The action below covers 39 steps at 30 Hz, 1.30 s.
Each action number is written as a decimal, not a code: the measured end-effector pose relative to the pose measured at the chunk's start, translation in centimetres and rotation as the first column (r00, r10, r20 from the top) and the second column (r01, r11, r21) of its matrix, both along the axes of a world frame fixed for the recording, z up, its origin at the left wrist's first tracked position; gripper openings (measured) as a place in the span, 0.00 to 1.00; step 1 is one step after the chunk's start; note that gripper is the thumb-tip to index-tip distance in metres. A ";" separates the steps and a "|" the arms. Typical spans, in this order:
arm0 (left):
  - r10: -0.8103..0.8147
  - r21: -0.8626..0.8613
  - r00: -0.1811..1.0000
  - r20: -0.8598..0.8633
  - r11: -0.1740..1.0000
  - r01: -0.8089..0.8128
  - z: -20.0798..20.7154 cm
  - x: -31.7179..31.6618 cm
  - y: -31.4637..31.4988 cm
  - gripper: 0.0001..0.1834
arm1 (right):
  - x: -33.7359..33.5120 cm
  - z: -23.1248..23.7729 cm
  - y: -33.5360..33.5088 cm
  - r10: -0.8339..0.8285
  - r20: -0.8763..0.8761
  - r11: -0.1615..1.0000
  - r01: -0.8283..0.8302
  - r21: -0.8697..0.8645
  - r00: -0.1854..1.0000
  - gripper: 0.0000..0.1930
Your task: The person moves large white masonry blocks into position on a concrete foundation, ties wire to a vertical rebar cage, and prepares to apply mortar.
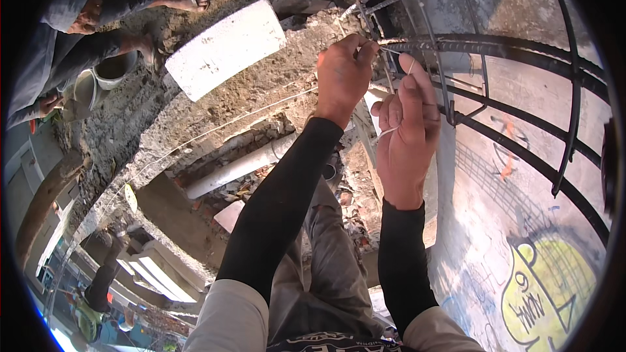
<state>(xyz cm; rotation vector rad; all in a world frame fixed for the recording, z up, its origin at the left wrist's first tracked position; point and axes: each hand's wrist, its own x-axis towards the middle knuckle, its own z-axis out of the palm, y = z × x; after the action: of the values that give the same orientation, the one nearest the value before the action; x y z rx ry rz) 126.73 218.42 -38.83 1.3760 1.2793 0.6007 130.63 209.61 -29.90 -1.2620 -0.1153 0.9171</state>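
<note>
My left hand (344,77) is pinched closed at the end of a rebar cage (495,44), with thin pale string at its fingertips. Close by on the right, my right hand (412,133) has its fingers curled, the index finger reaching up toward the bars. White string (389,132) crosses the right palm and loops over that index finger. A thin stretch of it runs between the two hands beside the dark bars. The exact point where the string meets the steel is hidden by my left fingers.
A long taut line (228,120) follows the rough concrete ledge. A white block (228,49) lies on the ledge. Below are a pale pipe (238,168) and rubble. A painted wall (486,221) stands right. Another person's legs (124,3) and buckets (116,68) are at upper left.
</note>
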 end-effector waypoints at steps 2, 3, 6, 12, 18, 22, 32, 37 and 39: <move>-0.004 0.050 1.000 0.028 0.999 0.003 -0.9 -0.5 0.5 0.10 | -0.7 0.2 0.5 0.112 0.218 0.986 -0.082 -0.145 0.969 0.15; -0.012 0.100 0.998 0.062 0.995 0.006 -1.3 -0.8 0.6 0.10 | -0.8 0.3 0.8 0.114 0.210 0.986 -0.085 -0.143 0.971 0.15; -0.029 -0.056 0.998 0.049 0.998 0.031 -0.6 -0.2 0.5 0.13 | 0.0 -0.2 1.1 0.186 0.356 0.966 -0.105 -0.235 0.916 0.13; -0.079 -0.445 0.828 0.556 0.813 0.377 -2.4 -4.2 1.1 0.23 | -1.4 -1.1 1.6 0.678 0.686 0.735 -0.224 -0.640 0.265 0.18; -0.072 -0.414 0.730 0.679 0.784 0.462 -3.8 -4.1 4.0 0.28 | -1.9 -2.4 1.3 0.538 0.755 0.842 -0.196 -0.503 0.374 0.19; 0.144 -0.734 0.790 0.596 0.496 0.464 -2.6 -4.4 6.2 0.22 | -2.0 -2.5 0.8 0.538 0.705 0.840 -0.218 -0.497 0.463 0.15; -0.504 -0.231 0.849 0.157 0.817 0.528 -2.1 -3.7 5.8 0.21 | -1.8 -8.7 -1.3 0.275 0.607 0.914 -0.007 -0.406 0.745 0.15; -0.438 -0.291 0.869 0.232 0.821 0.492 -2.9 -3.7 5.6 0.18 | -2.2 -10.0 1.6 0.126 0.379 0.894 0.061 -0.443 0.917 0.22; -0.408 -0.367 0.866 0.287 0.789 0.493 -2.6 -3.4 5.7 0.17 | -2.4 -10.2 2.1 -0.005 0.204 0.912 0.088 -0.401 0.979 0.22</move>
<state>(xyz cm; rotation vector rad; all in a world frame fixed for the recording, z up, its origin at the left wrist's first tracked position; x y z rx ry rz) 123.36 224.10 -41.40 1.1563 0.8097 0.0959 128.26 211.69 -40.07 -1.7408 -0.0498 0.7940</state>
